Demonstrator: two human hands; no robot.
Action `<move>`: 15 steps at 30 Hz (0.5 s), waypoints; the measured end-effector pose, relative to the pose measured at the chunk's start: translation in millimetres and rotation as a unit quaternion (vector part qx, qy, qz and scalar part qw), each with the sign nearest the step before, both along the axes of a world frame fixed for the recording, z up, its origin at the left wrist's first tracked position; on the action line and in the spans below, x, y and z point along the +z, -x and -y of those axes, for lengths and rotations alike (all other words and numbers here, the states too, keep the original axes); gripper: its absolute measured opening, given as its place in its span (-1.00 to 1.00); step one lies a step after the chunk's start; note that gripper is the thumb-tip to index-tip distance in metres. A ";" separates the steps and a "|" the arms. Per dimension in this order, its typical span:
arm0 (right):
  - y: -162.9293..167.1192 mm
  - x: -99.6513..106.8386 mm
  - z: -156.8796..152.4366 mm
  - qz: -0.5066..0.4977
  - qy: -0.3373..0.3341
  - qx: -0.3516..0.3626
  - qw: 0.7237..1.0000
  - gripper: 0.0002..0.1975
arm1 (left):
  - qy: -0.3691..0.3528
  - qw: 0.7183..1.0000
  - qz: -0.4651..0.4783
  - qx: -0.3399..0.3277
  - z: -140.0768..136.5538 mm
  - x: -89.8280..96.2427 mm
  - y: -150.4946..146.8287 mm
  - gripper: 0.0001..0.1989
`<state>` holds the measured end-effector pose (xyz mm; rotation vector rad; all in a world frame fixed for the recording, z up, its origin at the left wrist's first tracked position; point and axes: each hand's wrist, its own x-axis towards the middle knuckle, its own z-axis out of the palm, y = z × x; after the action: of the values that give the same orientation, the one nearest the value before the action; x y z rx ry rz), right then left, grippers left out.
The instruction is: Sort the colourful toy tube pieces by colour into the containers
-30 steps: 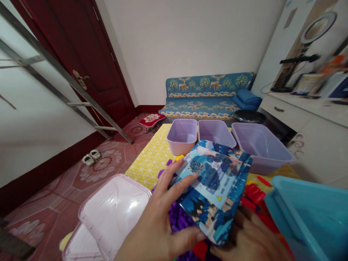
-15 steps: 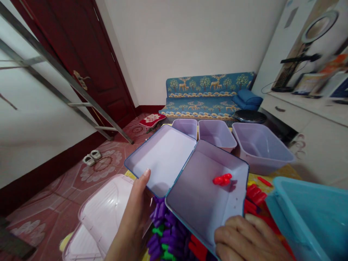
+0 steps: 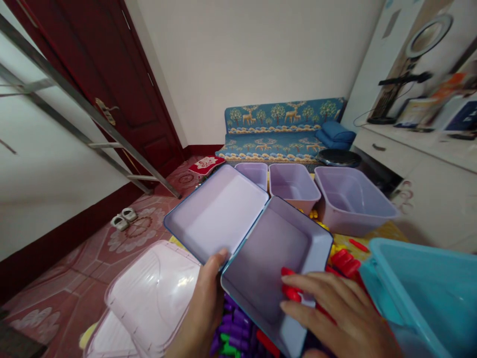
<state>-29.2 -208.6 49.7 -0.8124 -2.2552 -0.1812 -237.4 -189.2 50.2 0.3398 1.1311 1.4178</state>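
An open hinged box (image 3: 268, 263), pale lilac inside with a dark blue edge, is tilted in front of me. Its lid (image 3: 219, 214) is folded out to the left. My left hand (image 3: 204, 293) grips it near the hinge, thumb on the lid's inner face. My right hand (image 3: 331, 308) reaches into the box, its fingers closed about a small red plastic piece (image 3: 292, 288), partly hidden by them. Beneath the box lie many purple plastic pieces (image 3: 234, 323) with some green ones. More red pieces (image 3: 345, 263) lie to the right.
Three lilac bins (image 3: 357, 199) stand in a row behind the box. A turquoise bin (image 3: 428, 293) is at the right, and clear pinkish lids (image 3: 149, 293) lie at the left. Farther off are a ladder (image 3: 93, 124), a patterned sofa (image 3: 283, 129) and a white cabinet (image 3: 428, 184).
My right hand has gone from the box's near right edge to inside it, onto the red piece. That piece has shifted toward me. My left thumb has slid closer to the hinge.
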 end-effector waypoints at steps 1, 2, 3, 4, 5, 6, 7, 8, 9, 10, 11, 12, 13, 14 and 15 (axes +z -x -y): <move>-0.8 8.0 -2.5 0.011 0.006 -0.021 1.000 -0.62 | -0.009 1.000 -0.005 0.020 -0.5 1.4 -2.3 -0.85; 0.2 14.8 -5.4 0.015 0.016 -0.051 0.998 -0.68 | -0.018 0.999 -0.009 0.035 -0.6 2.2 -4.4 -0.86; 2.9 19.6 -8.7 0.017 0.027 -0.082 0.996 -0.75 | -0.022 0.999 -0.012 0.045 -0.2 2.2 -6.3 -0.87; 7.0 22.0 -12.3 0.033 0.045 -0.106 0.993 -0.83 | -0.022 0.998 -0.013 0.051 0.4 1.5 -7.6 -0.87; 11.8 21.8 -16.0 0.058 0.068 -0.123 0.988 -0.89 | -0.017 0.998 -0.014 0.053 1.3 0.1 -8.4 -0.87; 16.8 19.2 -19.5 0.092 0.092 -0.131 0.983 -0.91 | -0.013 0.998 -0.016 0.052 2.2 -1.8 -8.5 -0.87; 21.4 14.7 -22.5 0.130 0.119 -0.131 0.976 -0.90 | -0.010 0.999 -0.019 0.048 3.1 -4.0 -8.2 -0.86; 25.3 8.8 -24.8 0.162 0.142 -0.127 0.968 -0.90 | -0.010 0.999 -0.022 0.045 3.9 -6.3 -7.4 -0.85; 28.4 2.6 -26.4 0.182 0.162 -0.118 0.963 -0.91 | -0.012 0.999 -0.023 0.045 4.7 -8.3 -6.5 -0.84; 30.7 -3.2 -27.1 0.187 0.175 -0.105 0.961 -0.90 | -0.016 0.999 -0.023 0.044 5.3 -9.9 -5.6 -0.84; 32.5 -7.4 -27.1 0.183 0.181 -0.086 0.963 -0.87 | -0.019 0.999 -0.022 0.042 5.7 -10.9 -4.9 -0.84; 33.9 -9.2 -26.6 0.176 0.184 -0.068 0.965 -0.81 | -0.021 0.999 -0.019 0.043 6.0 -11.3 -4.4 -0.83; 34.9 -8.1 -25.6 0.168 0.186 -0.052 0.967 -0.77 | -0.023 0.999 -0.016 0.045 6.2 -11.0 -4.1 -0.83; 35.1 -4.0 -24.3 0.157 0.187 -0.039 0.969 -0.76 | -0.023 0.999 -0.012 0.044 6.1 -10.3 -3.8 -0.82; 34.2 2.5 -22.9 0.139 0.186 -0.032 0.972 -0.77 | -0.021 0.999 -0.008 0.044 5.9 -9.3 -3.1 -0.81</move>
<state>-63.4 -185.7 52.2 -1.1127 -2.5702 0.1113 -234.2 -195.1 40.9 0.3337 1.1429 1.5202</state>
